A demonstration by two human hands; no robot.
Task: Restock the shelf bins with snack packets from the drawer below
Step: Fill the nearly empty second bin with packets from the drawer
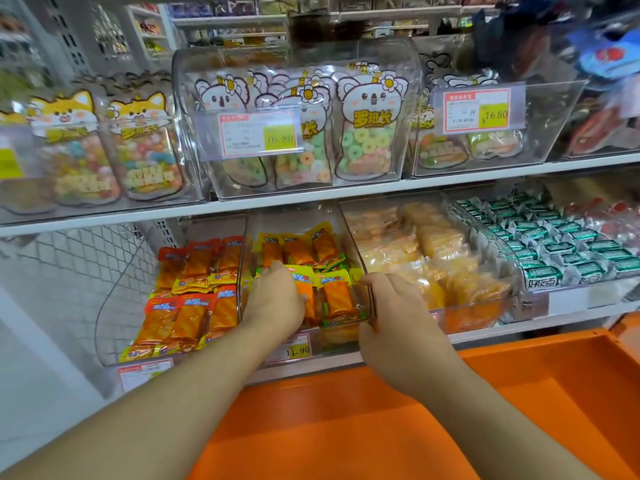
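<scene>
Nearest the camera, the orange drawer (pixel 381 427) sits pulled out below the shelf, and from this angle no packets show in the part of it that is visible. Both forearms reach over it to the lower shelf (pixel 502 332).

The left hand (pixel 273 299) is down inside the clear middle bin (pixel 367 271), fingers curled over the yellow-edged snack packets (pixel 332 289) at the bin's front. It looks to be gripping or pressing one of them, though the fingertips are hidden, so which one I cannot say. The right hand (pixel 394 306) hooks over the bin's front right corner, thumb on the rim, fingers wrapped down the outside wall, steadying it.

So the step in hand reads as settling packets into this bin, not fetching more. The bin is only partly filled toward the back, so the next move likely calls for going back down to the drawer for another handful and laying them flat behind the front row.

To the left, the red-orange packets (pixel 194 292) fill the neighbouring bin; to the right, pale yellow packets (pixel 429 258), then green-and-white ones (pixel 554 251). Beyond, on the upper shelf, sit the gummy pouches (pixel 367 133) behind price tags.
</scene>
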